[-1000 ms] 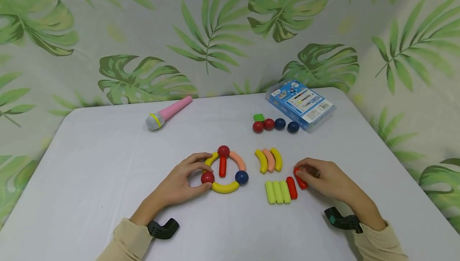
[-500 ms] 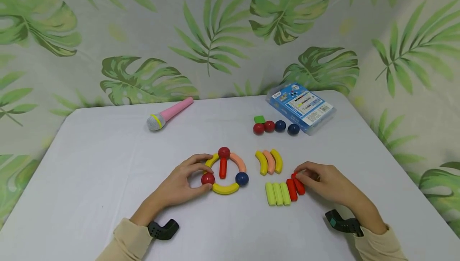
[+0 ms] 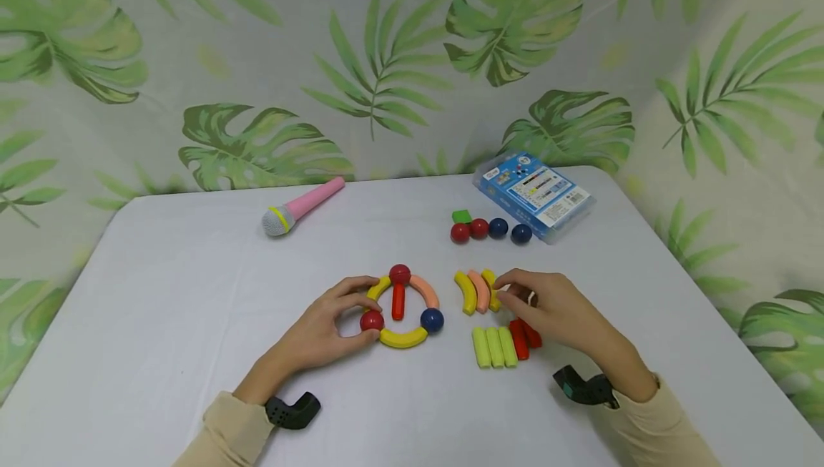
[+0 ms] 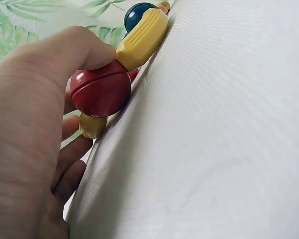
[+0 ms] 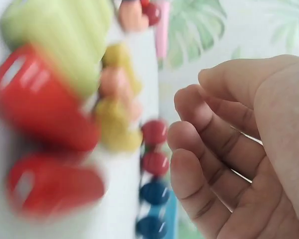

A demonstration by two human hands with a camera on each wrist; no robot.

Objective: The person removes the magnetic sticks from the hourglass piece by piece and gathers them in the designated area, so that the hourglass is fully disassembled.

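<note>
Well beyond the right hand, the box label seems illegible.

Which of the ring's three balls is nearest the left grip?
The lower-left red ball, which the left grip touches; the top red ball and the lower-right blue ball sit farther off.

Light is soft; red sticks blur in the right wrist view.
</note>
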